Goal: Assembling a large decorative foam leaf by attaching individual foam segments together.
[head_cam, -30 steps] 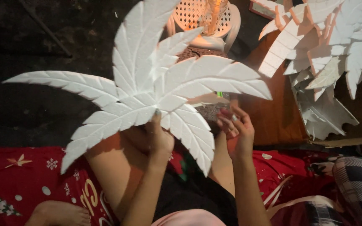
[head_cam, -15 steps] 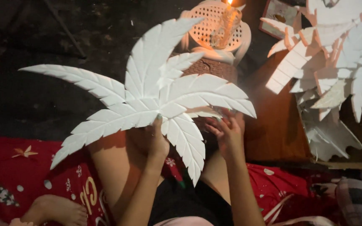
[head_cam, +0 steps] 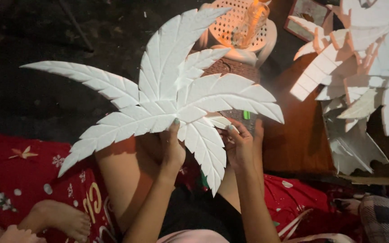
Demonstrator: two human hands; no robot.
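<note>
Dark floor behind; one white foam leaf (head_cam: 167,103) in left hand (head_cam: 173,150) grip; right hand (head_cam: 239,146) too

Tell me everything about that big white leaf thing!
The white foam palm-leaf cutout looks like carved foam board: several long feathery fronds with notched edges and grooved veins, fanning from one centre. It is held up flat over the lap. The left hand grips its centre from below; the right hand touches a lower frond.

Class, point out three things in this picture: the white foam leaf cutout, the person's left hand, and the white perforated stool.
white foam leaf cutout (head_cam: 167,96), head view, centre where the fronds meet.
left hand (head_cam: 173,148), head view, back of the hand.
white perforated stool (head_cam: 230,27), head view, perforated seat top.
</note>
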